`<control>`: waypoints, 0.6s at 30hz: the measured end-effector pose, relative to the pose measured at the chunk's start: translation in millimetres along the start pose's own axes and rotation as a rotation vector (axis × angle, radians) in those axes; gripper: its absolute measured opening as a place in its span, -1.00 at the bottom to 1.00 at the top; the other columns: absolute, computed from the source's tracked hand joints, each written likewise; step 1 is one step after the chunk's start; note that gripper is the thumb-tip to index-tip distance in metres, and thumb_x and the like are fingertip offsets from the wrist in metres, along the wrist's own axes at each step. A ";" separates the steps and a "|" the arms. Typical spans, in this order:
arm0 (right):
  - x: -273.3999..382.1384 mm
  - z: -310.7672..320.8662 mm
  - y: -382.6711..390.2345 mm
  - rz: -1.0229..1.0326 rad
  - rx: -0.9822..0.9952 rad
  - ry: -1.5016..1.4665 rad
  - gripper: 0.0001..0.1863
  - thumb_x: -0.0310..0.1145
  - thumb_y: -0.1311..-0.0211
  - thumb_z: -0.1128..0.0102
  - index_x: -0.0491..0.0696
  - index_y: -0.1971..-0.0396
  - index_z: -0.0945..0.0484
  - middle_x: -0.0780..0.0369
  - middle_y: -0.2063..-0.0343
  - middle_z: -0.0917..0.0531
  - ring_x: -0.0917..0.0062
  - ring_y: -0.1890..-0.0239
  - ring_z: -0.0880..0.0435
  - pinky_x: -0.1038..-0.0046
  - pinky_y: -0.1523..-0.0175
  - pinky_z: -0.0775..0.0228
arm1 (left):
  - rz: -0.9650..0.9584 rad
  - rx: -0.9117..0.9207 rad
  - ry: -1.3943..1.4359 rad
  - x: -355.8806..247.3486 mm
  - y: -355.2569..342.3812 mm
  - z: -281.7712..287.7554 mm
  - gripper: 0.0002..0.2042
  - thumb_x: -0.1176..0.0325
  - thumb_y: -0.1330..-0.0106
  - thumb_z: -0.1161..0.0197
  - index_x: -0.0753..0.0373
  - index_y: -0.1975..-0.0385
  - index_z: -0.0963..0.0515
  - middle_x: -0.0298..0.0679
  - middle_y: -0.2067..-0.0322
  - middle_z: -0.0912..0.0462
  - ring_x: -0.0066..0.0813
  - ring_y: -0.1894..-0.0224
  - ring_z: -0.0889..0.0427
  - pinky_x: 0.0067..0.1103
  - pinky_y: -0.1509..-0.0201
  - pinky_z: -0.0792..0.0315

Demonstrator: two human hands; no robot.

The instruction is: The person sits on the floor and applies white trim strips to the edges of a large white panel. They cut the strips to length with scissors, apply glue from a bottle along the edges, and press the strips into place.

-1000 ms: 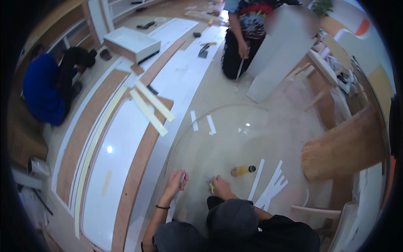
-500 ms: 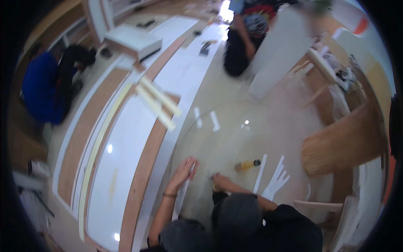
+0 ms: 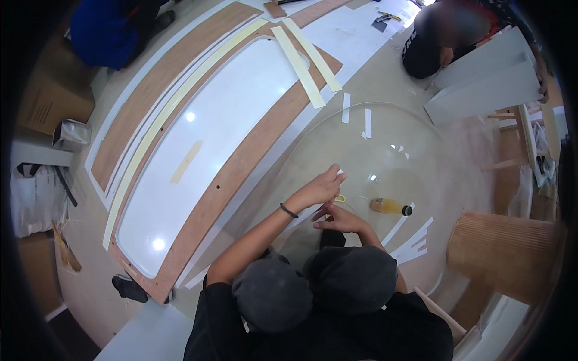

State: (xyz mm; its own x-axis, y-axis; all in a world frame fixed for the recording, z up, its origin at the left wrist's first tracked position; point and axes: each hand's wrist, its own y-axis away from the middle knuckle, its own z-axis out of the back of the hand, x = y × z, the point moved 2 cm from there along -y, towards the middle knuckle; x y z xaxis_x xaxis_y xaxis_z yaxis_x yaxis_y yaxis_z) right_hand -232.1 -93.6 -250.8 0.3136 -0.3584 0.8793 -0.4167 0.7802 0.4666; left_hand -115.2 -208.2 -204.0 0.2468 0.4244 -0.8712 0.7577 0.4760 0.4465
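My left hand (image 3: pixel 325 186) is closed on a narrow white strip (image 3: pixel 341 173), whose end sticks out past the fingers. Just below it, my right hand (image 3: pixel 338 219) has its fingers curled around what look like scissors; a yellow handle loop (image 3: pixel 341 198) shows beside the fingers, and the blades are hidden. Both hands are over a round, clear tabletop (image 3: pixel 421 135). Right of them is a small bottle (image 3: pixel 386 206) with yellow contents and a black cap. Several white strips (image 3: pixel 412 246) lie fanned out nearby, with another pair farther away.
At left lies a long wood-framed white panel (image 3: pixel 198 150), with two pale yellow strips (image 3: pixel 299 66) across its far end. A ribbed wooden piece (image 3: pixel 503 256) stands at right. One person in blue (image 3: pixel 102 33) is at far left; another at far right handles a white box (image 3: pixel 487 75).
My view has shifted, so the hands and bottle appear higher in the picture. My hands have come closer together, the left now above the right. The far-right person's white box is now tilted lower.
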 end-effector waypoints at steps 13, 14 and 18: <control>152.0 45.5 8.2 0.360 -0.435 -0.615 -0.73 -0.34 -0.49 -0.10 -0.12 -0.05 -0.36 0.16 0.28 -0.67 0.49 0.39 -0.74 0.52 0.37 -0.62 | 0.023 -0.279 -0.533 -11.6 211.0 28.1 -0.54 0.07 -0.29 -0.38 0.30 0.01 -0.51 -0.06 0.30 -0.65 -0.26 0.18 -0.68 -0.44 0.12 -0.49; 161.2 51.8 3.7 0.407 -0.444 -0.678 -0.72 -0.32 -0.49 -0.09 -0.12 -0.05 -0.36 0.17 0.30 -0.67 0.49 0.41 -0.73 0.53 0.39 -0.60 | 0.081 -0.385 -0.611 -13.4 233.6 25.6 -0.57 0.14 -0.28 -0.41 0.29 0.01 -0.50 -0.05 0.32 -0.66 -0.22 0.20 -0.69 -0.42 0.12 -0.49; 190.5 55.3 -15.2 0.388 -0.465 -0.644 -0.72 -0.28 -0.51 -0.09 -0.11 -0.05 -0.37 0.18 0.30 -0.68 0.50 0.43 -0.73 0.53 0.43 -0.59 | 0.144 -0.767 -0.607 -38.2 324.0 3.5 -0.62 0.20 -0.20 -0.46 0.27 0.13 -0.51 -0.02 0.39 -0.66 -0.08 0.38 -0.68 -0.41 0.30 -0.50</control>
State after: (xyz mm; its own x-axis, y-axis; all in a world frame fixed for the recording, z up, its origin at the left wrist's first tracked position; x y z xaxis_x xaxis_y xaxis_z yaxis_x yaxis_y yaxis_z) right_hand -213.1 -202.1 -85.1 -0.3777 -0.1351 0.9160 0.0397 0.9860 0.1618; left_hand 123.0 -72.9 -26.8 0.7364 0.1520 -0.6593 0.1527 0.9119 0.3809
